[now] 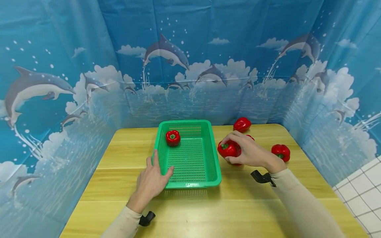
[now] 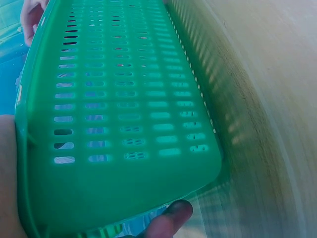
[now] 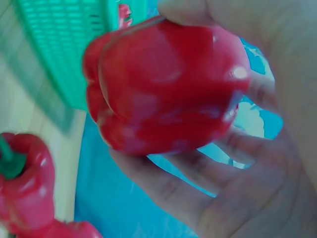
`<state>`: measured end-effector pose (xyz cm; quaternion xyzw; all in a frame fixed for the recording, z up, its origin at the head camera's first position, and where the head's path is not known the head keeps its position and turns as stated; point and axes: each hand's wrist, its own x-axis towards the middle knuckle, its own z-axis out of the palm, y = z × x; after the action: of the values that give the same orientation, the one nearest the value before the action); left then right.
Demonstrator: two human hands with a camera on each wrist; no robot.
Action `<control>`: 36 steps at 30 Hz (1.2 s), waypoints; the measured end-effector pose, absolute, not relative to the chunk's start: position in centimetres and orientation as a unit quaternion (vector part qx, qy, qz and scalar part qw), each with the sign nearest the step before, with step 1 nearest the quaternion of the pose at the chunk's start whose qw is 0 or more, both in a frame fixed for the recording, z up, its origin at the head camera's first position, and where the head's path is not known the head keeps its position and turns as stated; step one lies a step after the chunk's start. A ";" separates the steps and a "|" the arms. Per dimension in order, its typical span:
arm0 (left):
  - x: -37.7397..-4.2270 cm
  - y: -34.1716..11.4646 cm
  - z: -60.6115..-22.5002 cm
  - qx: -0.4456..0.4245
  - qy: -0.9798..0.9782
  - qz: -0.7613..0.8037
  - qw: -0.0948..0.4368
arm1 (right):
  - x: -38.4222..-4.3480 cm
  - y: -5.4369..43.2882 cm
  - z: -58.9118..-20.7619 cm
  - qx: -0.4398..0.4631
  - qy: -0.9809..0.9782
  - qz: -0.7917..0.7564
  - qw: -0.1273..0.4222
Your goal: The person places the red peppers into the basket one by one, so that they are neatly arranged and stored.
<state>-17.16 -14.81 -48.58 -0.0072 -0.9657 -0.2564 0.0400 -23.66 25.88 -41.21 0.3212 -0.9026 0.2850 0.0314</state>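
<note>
My right hand [image 1: 248,148] grips a red bell pepper [image 1: 227,150] just right of the green basket [image 1: 219,180], thumb on one side and fingers on the other. In the right wrist view this held pepper [image 3: 168,89] fills the middle, clear of the peppers [image 3: 29,183] lower left. My left hand [image 1: 151,180] holds the basket's front left corner, its thumb over the rim and its fingers along the left side. Fingertips [image 2: 171,218] show by that corner in the left wrist view. One red bell pepper [image 1: 173,138] sits inside the basket at the back left.
On the wooden table [image 1: 190,218], a bell pepper [image 1: 242,124] lies near the back edge and another [image 1: 280,152] toward the right. More red shows partly hidden behind and under the right hand. A dolphin-print curtain [image 1: 184,76] surrounds the table's back and sides.
</note>
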 end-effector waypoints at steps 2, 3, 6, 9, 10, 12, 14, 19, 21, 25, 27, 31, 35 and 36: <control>-17.2 -14.7 -48.5 -0.009 -0.966 -0.256 0.039 | -23.9 25.3 -40.8 0.322 -0.901 0.288 0.047; -17.2 -14.7 -48.5 -0.009 -0.966 -0.256 0.037 | -24.0 25.0 -40.6 0.323 -0.900 0.289 0.055; -17.1 -14.7 -48.5 -0.006 -0.967 -0.252 0.036 | -24.6 23.8 -40.2 0.330 -0.894 0.296 0.073; -17.0 -14.9 -48.6 -0.003 -0.968 -0.249 0.037 | -25.2 22.2 -39.8 0.336 -0.887 0.306 0.080; -17.0 -14.9 -48.6 -0.003 -0.968 -0.248 0.038 | -25.5 21.7 -39.7 0.338 -0.885 0.310 0.079; -17.1 -14.9 -48.6 -0.006 -0.967 -0.250 0.040 | -26.0 20.7 -39.5 0.338 -0.882 0.322 0.069; -17.1 -14.9 -48.6 -0.007 -0.967 -0.250 0.039 | -26.5 19.7 -39.5 0.336 -0.881 0.327 0.059; -17.2 -14.8 -48.6 -0.008 -0.967 -0.250 0.037 | -28.0 17.2 -39.7 0.332 -0.884 0.326 0.045; -17.2 -14.7 -48.6 -0.008 -0.967 -0.251 0.038 | -28.7 16.2 -39.7 0.330 -0.884 0.329 0.041; -17.2 -14.9 -48.6 -0.005 -0.967 -0.251 0.038 | -30.3 13.8 -40.0 0.324 -0.883 0.340 0.025; -17.2 -14.9 -48.7 -0.005 -0.968 -0.249 0.037 | -31.1 12.8 -40.4 0.317 -0.885 0.340 0.016; -17.2 -14.9 -48.7 -0.007 -0.968 -0.249 0.035 | -32.6 11.2 -41.2 0.297 -0.893 0.337 -0.006; -17.2 -14.8 -48.7 -0.009 -0.968 -0.248 0.038 | -33.8 9.9 -41.8 0.276 -0.902 0.331 -0.025; -17.2 -14.8 -48.7 -0.009 -0.968 -0.249 0.038 | -34.0 9.7 -42.0 0.271 -0.904 0.329 -0.028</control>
<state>-17.16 -14.77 -48.71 -0.0088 -0.9677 -0.2489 0.0383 -34.02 9.66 -41.98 0.2711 -0.9040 0.3295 -0.0282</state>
